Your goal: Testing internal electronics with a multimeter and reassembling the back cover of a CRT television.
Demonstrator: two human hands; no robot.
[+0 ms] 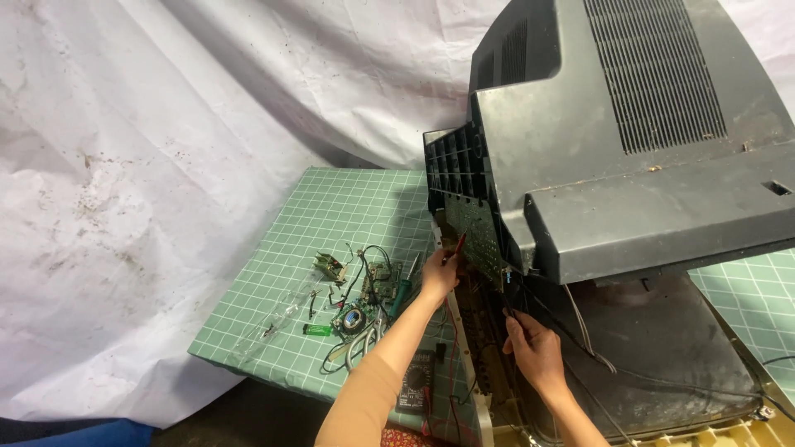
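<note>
Two hands: left hand (439,273) fingers pinching one red probe (460,245), right hand (534,352) fingers gripping one black wire (530,302).

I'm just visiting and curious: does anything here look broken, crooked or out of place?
Yes. The dark rear cover of the old television sits lifted and tilted, leaving the circuit board and loose wires exposed. The left hand holds a red probe to the board; the right hand grips wires. Small parts lie scattered on the green mat.
</note>
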